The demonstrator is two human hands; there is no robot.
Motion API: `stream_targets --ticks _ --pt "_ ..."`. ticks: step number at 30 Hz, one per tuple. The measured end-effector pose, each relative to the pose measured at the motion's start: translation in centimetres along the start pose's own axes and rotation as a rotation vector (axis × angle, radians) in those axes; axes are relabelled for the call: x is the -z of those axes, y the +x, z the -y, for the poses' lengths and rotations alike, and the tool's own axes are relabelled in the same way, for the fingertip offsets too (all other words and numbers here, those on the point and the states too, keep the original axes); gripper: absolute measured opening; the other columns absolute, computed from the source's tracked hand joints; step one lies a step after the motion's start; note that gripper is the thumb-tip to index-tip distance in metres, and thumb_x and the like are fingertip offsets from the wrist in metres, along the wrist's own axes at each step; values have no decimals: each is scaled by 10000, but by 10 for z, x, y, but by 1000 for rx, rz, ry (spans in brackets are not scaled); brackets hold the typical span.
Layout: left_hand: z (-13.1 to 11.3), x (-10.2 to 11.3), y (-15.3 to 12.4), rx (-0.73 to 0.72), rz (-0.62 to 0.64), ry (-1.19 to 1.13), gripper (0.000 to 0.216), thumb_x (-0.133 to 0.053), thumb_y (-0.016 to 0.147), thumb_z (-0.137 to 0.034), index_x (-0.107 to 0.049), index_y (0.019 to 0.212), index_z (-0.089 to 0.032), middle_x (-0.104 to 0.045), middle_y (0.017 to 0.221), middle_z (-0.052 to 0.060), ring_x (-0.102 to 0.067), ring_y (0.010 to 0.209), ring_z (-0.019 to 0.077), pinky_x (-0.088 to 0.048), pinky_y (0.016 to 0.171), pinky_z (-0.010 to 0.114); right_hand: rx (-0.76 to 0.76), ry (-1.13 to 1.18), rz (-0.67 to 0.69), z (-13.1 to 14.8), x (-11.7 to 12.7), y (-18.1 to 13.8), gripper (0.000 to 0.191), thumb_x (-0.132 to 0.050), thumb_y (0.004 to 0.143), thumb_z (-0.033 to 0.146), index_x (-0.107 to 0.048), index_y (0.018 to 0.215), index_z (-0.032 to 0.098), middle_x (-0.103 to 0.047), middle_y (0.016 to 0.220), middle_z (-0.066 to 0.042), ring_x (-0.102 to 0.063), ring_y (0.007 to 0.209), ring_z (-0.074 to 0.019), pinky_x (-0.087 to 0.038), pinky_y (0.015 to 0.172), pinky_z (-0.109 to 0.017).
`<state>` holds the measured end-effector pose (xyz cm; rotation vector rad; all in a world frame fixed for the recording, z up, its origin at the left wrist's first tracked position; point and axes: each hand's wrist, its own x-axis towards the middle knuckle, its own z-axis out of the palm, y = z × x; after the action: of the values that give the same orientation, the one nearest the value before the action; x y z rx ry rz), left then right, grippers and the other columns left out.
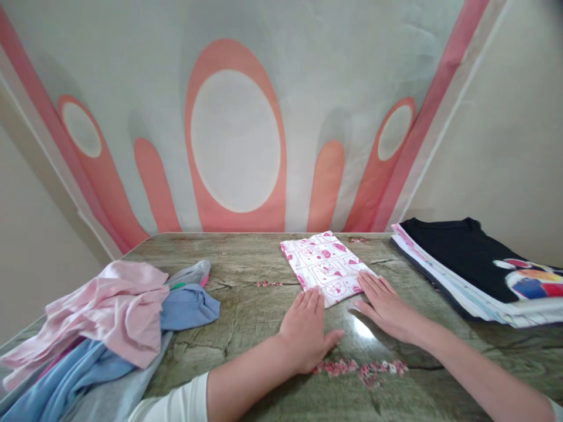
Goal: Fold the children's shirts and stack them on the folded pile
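Note:
In the head view a small folded cloth [328, 264], white with pink printed pictures, lies flat on the wood-patterned table. My left hand [308, 331] rests palm down, its fingertips at the cloth's near left corner and its thumb stretched out to the right. At the near right corner, the fingers of my right hand [385, 305] lie flat on the cloth's edge, thumb apart. Neither hand grips the cloth. Its exact kind as a garment cannot be made out while folded.
A loose heap of clothes, with a pink garment [109, 310] on top and a blue one [189, 308] beside it, lies at the left. On the right is a stack of folded clothes topped by a black T-shirt [466, 258]. The table [246, 357] meets a printed wall hanging [303, 88].

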<state>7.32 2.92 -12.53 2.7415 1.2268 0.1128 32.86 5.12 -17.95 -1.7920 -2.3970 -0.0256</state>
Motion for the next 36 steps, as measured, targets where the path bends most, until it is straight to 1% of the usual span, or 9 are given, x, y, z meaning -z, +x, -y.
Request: stream_targets --ticks 5,8,10,13,16,22,26,32,36 --pt "-12 8 -7 -185 15 -75 649 -150 915 -532 -314 1355 -85 -312 1420 127 -234 1322 231 -166 1087 375 -57 4 -73 -21 -9 13 650 -193 903 529 -322 1373 97 -311 1421 -144 -251 1319 -245 -188 1077 -486" --pt "-6 10 0 -201 -54 -82 474 -163 951 -388 -428 1271 -161 -414 1361 76 -325 1274 186 -195 1077 359 -12 8 -168 -10 -2 12 609 -235 910 497 -312 1378 114 -292 1433 -133 -225 1327 -248 -189 1075 -496" --pt "1 8 6 -142 -123 -49 422 -180 953 -313 -437 1259 -177 -401 1369 69 -317 1277 185 -187 1077 371 89 25 -190 10 8 7 588 -284 908 478 -290 1390 141 -238 1458 -105 -171 1344 -242 -176 1084 -485" --pt "12 0 12 -57 -169 26 428 -202 946 -295 -376 1309 -149 -324 1416 96 -251 1312 213 -158 1082 403 274 78 -107 47 21 -3 558 -322 912 445 -253 1406 195 -198 1475 -54 -147 1350 -223 -170 1097 -457" --pt "17 -8 12 -69 -133 71 478 -166 948 -332 -341 1334 -112 -288 1433 114 -215 1328 223 -139 1084 410 380 128 -11 73 26 -12 588 -345 908 446 -198 1422 201 -173 1479 -52 -152 1349 -220 -169 1102 -448" --pt "23 -10 9 -94 -85 67 640 -97 920 -516 -258 1385 -106 -229 1457 115 -150 1349 229 -118 1087 415 397 197 46 77 25 -16 672 -369 892 485 -117 1434 179 -120 1484 -84 -147 1348 -243 -195 1096 -444" --pt "48 -9 19 -38 -91 76 678 -76 901 -564 -225 1402 -131 -208 1465 100 -146 1351 219 -116 1086 423 426 208 69 75 28 -17 651 -372 890 491 -135 1430 217 -140 1481 -76 -141 1347 -260 -181 1093 -471" --pt "106 -13 38 191 -123 135 590 -116 923 -484 -225 1405 -161 -204 1468 69 -173 1346 209 -139 1077 448 407 214 124 77 33 -18 618 -344 900 494 -135 1427 249 -135 1485 -54 -127 1351 -247 -154 1100 -463" --pt "127 -15 44 278 -138 143 537 -164 925 -446 -238 1400 -207 -197 1472 35 -214 1332 226 -202 1054 466 398 234 129 77 33 -17 615 -344 899 495 -133 1427 259 -145 1485 -47 -129 1351 -248 -157 1097 -468"
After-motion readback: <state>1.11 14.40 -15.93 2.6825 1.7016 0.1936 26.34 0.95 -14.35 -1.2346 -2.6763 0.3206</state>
